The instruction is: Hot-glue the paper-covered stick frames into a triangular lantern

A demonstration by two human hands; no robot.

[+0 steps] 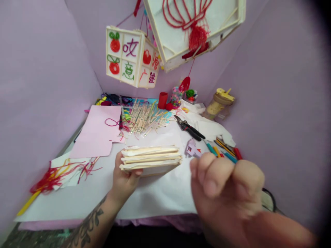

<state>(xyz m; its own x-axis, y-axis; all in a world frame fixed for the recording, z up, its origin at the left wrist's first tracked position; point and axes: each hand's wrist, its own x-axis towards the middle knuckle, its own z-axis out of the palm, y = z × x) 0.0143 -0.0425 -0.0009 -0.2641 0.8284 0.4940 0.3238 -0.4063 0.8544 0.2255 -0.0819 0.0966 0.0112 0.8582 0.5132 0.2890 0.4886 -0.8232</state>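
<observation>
My left hand is closed around the left end of a stack of stick-framed white panels, held just above the table. Several thin layers show along the stack's near edge, and a pale face slopes below them. Close to the camera on the right, my right hand is raised with its fingers curled in. Nothing shows between those fingers. Beyond it, a lilac glue gun lies on the white paper, and black-handled pruning shears rest farther back.
Two decorated lanterns hang overhead, a panelled one and a larger white one. Wooden sticks are heaped at the back. Pink sheet and red yarn lie left; markers and a tumbler stay right.
</observation>
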